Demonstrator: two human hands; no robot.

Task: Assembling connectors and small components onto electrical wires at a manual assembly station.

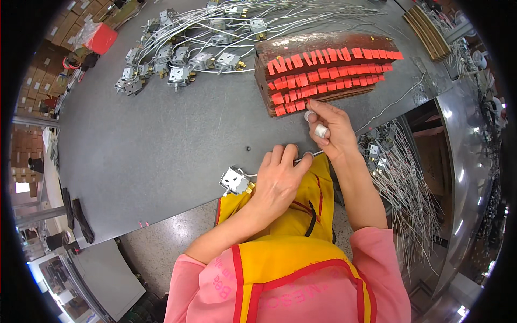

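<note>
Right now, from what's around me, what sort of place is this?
Probably a factory assembly workshop: a pile of wired metal units lies on the grey workbench, red strips line a brown block, and cardboard boxes are stacked at the left.

The left grip (280,175) holds a white wire (250,175) while the right grip (335,129) touches red tags (291,107).

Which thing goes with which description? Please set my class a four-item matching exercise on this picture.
Things:
1. Left hand
2. Right hand
3. Brown rack
4. Apron

Descriptions:
A. Yellow, edged in red
B. Bears rows of red tags
C. Fingertips at the rack's nearest row
D. Holding a white wire

Pairs: 1-D, 2-C, 3-B, 4-A
</note>
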